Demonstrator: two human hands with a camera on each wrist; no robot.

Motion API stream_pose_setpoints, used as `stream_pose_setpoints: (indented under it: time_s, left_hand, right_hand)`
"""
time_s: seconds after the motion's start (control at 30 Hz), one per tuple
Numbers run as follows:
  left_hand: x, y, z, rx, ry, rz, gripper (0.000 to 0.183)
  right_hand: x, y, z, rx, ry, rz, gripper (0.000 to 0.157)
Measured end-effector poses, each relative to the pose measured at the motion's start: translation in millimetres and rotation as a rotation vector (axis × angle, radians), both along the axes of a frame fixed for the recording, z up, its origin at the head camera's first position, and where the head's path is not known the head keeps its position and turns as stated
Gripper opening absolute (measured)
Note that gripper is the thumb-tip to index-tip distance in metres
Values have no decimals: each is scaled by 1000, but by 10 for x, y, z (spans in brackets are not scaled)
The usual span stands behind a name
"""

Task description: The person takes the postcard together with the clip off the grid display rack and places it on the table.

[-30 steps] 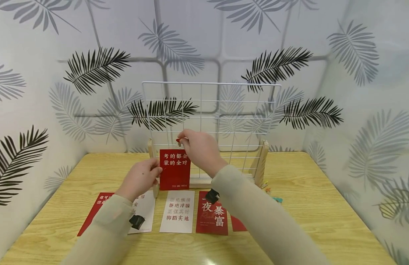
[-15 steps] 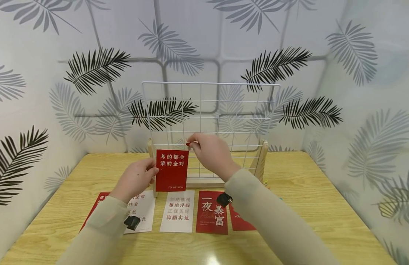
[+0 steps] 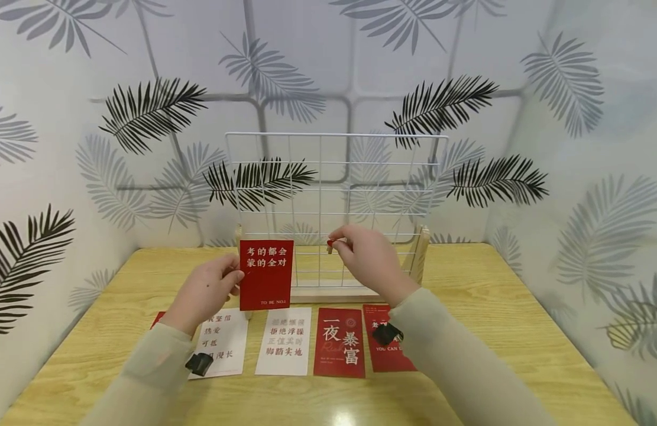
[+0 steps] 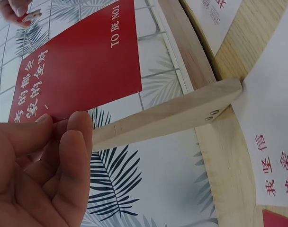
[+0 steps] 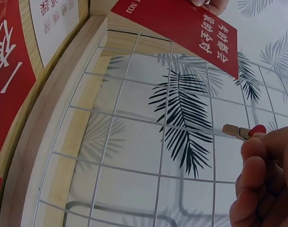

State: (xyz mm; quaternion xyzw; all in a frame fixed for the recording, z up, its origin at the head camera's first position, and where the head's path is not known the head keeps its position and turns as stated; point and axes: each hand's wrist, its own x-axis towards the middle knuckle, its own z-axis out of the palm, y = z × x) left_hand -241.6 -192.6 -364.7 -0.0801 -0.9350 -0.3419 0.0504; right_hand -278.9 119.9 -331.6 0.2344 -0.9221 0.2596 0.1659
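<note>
My left hand [image 3: 208, 291] pinches the left edge of a red card [image 3: 266, 284] with white Chinese characters and "TO BE NO.1". The card stands upright in front of the lower left of a white wire grid [image 3: 320, 201]. To its right, my right hand [image 3: 368, 257] pinches a small wooden clothespin [image 5: 235, 132] with a red piece on it, in front of the grid. In the right wrist view the clothespin's tip points away from the fingers and is apart from the card. The left wrist view shows thumb and fingertips on the card's edge.
The grid stands in a wooden base [image 3: 333, 294] with slanted side posts. Before it on the table lie a white card [image 3: 282, 342], another white card [image 3: 222, 343], a red card [image 3: 340, 343] and another red card [image 3: 381, 355]. A leaf-patterned cloth [image 3: 328, 71] hangs behind.
Both hands have shifted apart: the left hand with its red card moved left and nearer, away from the grid, and the right hand moved right and lower with the clothespin.
</note>
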Motion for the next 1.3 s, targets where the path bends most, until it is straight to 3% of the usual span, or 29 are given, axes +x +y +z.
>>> stream_pose_setpoints:
  time_s: [0.4, 0.93, 1.3]
  left_hand:
    - [86, -122, 31, 23, 35, 6, 4]
    - [129, -346, -44, -5, 64, 34, 5]
    - [145, -544, -45, -31, 83, 44, 8]
  right_hand:
    - [42, 331, -96, -39, -56, -49, 21]
    - [110, 690, -315, -38, -95, -104, 21]
    - [170, 1035, -502, -53, -199, -126, 23]
